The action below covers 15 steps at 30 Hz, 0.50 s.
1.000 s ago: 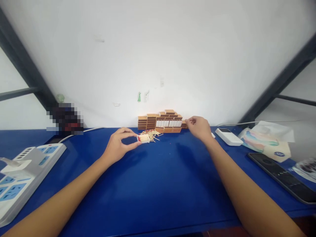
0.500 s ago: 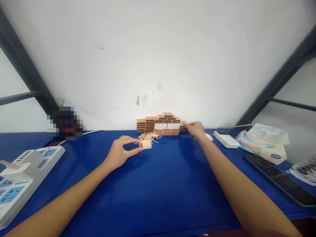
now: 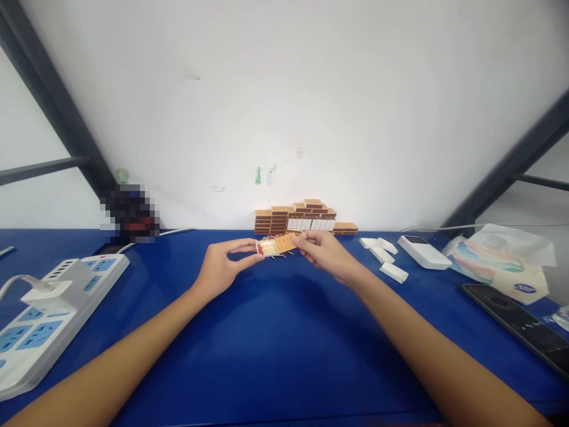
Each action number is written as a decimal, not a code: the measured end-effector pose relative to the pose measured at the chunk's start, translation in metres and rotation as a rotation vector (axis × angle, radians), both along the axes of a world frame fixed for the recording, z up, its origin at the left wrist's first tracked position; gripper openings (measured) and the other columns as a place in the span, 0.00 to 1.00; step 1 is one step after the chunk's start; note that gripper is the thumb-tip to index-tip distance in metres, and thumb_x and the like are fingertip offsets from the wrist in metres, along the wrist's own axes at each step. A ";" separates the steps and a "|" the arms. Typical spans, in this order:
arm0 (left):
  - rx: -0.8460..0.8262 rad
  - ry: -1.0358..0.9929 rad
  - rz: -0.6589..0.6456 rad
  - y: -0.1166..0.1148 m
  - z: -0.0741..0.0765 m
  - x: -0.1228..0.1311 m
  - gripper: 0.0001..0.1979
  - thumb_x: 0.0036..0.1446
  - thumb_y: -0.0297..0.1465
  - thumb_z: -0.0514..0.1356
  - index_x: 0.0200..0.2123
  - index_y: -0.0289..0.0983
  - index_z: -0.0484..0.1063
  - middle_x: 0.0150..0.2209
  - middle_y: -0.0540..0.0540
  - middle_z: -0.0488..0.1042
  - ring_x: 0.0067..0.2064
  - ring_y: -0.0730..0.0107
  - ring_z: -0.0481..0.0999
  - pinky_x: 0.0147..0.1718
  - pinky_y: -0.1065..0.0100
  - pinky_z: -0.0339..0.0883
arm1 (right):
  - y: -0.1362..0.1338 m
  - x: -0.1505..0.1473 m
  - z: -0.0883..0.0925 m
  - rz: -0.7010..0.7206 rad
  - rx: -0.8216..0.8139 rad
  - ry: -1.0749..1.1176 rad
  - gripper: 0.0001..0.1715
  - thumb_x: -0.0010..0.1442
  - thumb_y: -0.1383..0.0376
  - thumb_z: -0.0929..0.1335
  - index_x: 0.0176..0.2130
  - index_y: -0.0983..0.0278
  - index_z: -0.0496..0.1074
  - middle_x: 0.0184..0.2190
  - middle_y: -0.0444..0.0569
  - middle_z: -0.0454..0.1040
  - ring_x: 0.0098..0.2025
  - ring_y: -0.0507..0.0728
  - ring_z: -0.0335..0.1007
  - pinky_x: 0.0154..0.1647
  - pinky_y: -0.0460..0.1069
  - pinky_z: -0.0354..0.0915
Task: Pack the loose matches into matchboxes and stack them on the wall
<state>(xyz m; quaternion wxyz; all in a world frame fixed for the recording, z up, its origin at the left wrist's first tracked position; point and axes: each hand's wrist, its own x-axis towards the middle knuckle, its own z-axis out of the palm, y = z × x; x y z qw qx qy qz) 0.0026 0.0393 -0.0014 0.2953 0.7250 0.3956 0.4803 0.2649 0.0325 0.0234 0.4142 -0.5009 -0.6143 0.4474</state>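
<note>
Between finger and thumb, my left hand grips a white matchbox tray filled with red-headed matches. My right hand pinches an orange matchbox sleeve by its right end. The sleeve's left end meets the tray's right end and covers part of the matches; how far the tray is inside I cannot tell. Behind the hands, a heap of loose matches is mostly hidden. Stacked matchboxes stand against the wall, with a row of white trays on edge among them.
Several white trays lie to the right, beside a white device with a dark screen. Farther right are a tissue pack and a black phone. A power strip with a plug occupies the left.
My right hand has come from the right end of the stack toward the left hand, bringing a sleeve to the filled tray. The camera view has shifted slightly.
</note>
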 end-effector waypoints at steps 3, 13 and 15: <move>0.004 -0.010 -0.016 -0.001 0.002 0.001 0.19 0.54 0.40 0.73 0.48 0.40 0.83 0.46 0.48 0.85 0.51 0.55 0.84 0.58 0.58 0.77 | -0.001 0.001 -0.003 0.028 -0.049 0.015 0.30 0.57 0.40 0.73 0.30 0.62 0.67 0.24 0.40 0.65 0.22 0.47 0.55 0.19 0.44 0.47; -0.079 -0.033 -0.093 -0.003 0.004 0.003 0.21 0.54 0.41 0.73 0.49 0.39 0.82 0.48 0.46 0.84 0.52 0.55 0.84 0.58 0.59 0.76 | -0.002 0.002 -0.007 0.205 0.034 -0.076 0.33 0.65 0.36 0.64 0.30 0.61 0.64 0.22 0.40 0.65 0.21 0.48 0.59 0.19 0.44 0.55; -0.096 -0.004 -0.104 -0.004 0.004 0.004 0.22 0.51 0.41 0.75 0.48 0.39 0.81 0.47 0.45 0.85 0.50 0.55 0.85 0.57 0.58 0.77 | -0.004 -0.004 -0.010 0.225 0.040 -0.067 0.33 0.66 0.36 0.63 0.31 0.61 0.63 0.21 0.39 0.64 0.20 0.48 0.59 0.19 0.44 0.55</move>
